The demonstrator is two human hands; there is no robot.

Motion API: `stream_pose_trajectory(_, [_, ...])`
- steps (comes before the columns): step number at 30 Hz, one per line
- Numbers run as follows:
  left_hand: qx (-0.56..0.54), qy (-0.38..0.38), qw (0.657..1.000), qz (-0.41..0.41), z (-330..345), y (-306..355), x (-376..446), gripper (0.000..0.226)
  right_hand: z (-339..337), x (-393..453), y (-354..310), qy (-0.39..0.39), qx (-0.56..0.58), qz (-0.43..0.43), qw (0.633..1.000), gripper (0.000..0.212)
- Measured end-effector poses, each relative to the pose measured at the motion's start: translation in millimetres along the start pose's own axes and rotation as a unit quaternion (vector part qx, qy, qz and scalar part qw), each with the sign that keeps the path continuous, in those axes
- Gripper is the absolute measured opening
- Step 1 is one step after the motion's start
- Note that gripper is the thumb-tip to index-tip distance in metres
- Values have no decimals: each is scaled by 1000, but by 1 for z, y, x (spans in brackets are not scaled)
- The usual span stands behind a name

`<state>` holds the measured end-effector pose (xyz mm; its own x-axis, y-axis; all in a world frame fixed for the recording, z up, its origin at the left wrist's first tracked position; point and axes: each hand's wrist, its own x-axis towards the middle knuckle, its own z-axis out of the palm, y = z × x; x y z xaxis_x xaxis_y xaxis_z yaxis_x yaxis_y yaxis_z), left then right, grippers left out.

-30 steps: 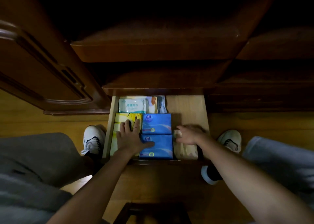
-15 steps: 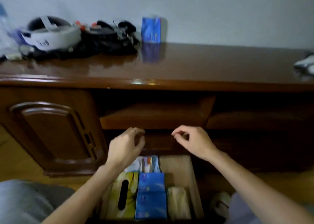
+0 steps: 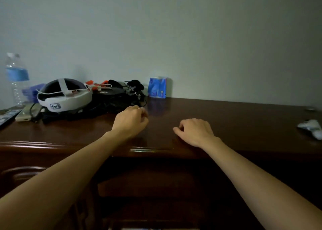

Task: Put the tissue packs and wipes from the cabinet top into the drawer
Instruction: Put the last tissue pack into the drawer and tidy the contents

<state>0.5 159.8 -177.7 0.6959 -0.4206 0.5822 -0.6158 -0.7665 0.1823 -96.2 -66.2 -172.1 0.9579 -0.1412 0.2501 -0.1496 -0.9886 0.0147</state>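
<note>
A blue tissue pack (image 3: pixel 157 87) stands upright against the wall at the back of the dark wooden cabinet top (image 3: pixel 226 118). My left hand (image 3: pixel 130 122) hovers over the cabinet top in front of the pack, fingers loosely curled, holding nothing. My right hand (image 3: pixel 195 131) rests near the front edge, fingers curled under, also holding nothing. A crumpled white pack (image 3: pixel 311 127) lies at the far right of the top. The drawer is out of view below the frame.
A white headset (image 3: pixel 64 95) and a heap of black cables and gear (image 3: pixel 118 97) sit at the left. A water bottle (image 3: pixel 16 78) stands at the far left by the wall. An open shelf (image 3: pixel 148 182) lies under the cabinet top.
The view has lifted from the drawer to the cabinet top. Both hands rose out of the drawer and now reach over the top's front edge.
</note>
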Motion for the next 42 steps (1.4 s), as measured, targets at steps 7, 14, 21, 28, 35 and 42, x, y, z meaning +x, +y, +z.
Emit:
stream_pose_trajectory(7, [64, -103, 990, 73, 71, -18, 108, 35, 21, 120, 14, -30, 37, 35, 998, 21])
stream_pose_trajectory(14, [24, -226, 974, 24, 130, -53, 126, 73, 60, 268, 12, 56, 58, 16, 997, 60])
stream_pose_trajectory(21, [-5, -186, 982, 35, 132, -52, 122, 75, 83, 380, -11, 80, 32, 44, 995, 111])
stream_pose_trajectory(28, [-22, -201, 979, 31, 127, -49, 121, 72, 75, 390, -20, 180, -117, 102, 971, 33])
stream_pose_trajectory(35, [-39, -70, 997, 13, 108, -38, 113, 77, 47, 283, -8, 149, 210, 71, 964, 19])
stream_pose_trajectory(42, [-333, -11, 933, -135, 64, 10, 56, 95, 7, 89, 17, 100, 377, 70, 918, 42])
